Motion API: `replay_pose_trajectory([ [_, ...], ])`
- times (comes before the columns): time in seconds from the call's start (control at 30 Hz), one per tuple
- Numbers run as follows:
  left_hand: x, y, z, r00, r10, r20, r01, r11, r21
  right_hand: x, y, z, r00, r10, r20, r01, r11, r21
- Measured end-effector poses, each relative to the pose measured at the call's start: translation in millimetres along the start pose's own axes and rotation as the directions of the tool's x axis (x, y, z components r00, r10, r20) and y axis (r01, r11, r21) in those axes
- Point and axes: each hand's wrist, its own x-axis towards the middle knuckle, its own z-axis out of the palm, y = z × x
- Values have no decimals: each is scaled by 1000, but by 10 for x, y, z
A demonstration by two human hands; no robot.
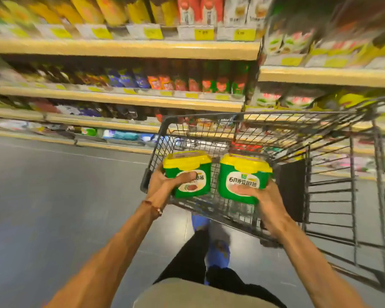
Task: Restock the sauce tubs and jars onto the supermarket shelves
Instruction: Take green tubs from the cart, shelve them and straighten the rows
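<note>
Forearms reach out from the bottom edge toward the aisle, above a pale shirt hem and dark trousers. Far across the grey floor (pixel 53 196) runs the shelving (pixel 120 48), which spans the full width in several tiers. It carries blurred rows of bottles and pouches with yellow price tags. At right centre, between the person and the shelving, stands a wire cart (pixel 198 117). Its basket shows mostly bare mesh and a dark flap at its near right, and no jars can be made out in it. Two green sauce tubs with yellow lids are held upright over the cart's near-left end, side by side and just apart. The left hand (pixel 165 182) grips the left tub (pixel 191 170), thumb across the front label. The right hand (pixel 260 196) cups the right tub (pixel 242 174) from below and the side, thumb across the lower label. A thin bracelet (pixel 153 206) sits on the left wrist. Judged status: these two tubs are collected but not yet shelved — placement remains, and blur hides which slot is theirs.
</note>
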Motion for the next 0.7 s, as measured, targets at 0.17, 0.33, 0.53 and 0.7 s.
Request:
replay_pose_trajectory([
  [0.17,-565,278,-509,987,127,-99,-128,992,-11,-249,-333,428,986,-25,164,40,995,-92],
  [0.33,-952,496,-1152,950,190,-248,-214,974,-75,-357,-672,1217,932,-60,359,131,975,-179],
  [0.53,-1060,695,-2095,897,224,-381,-288,950,-119,-316,-826,2377,835,-70,546,218,953,-212],
  [0.7,-1006,875,-3199,855,256,-451,-340,933,-117,-182,-720,3653,788,-75,611,258,942,-217],
])
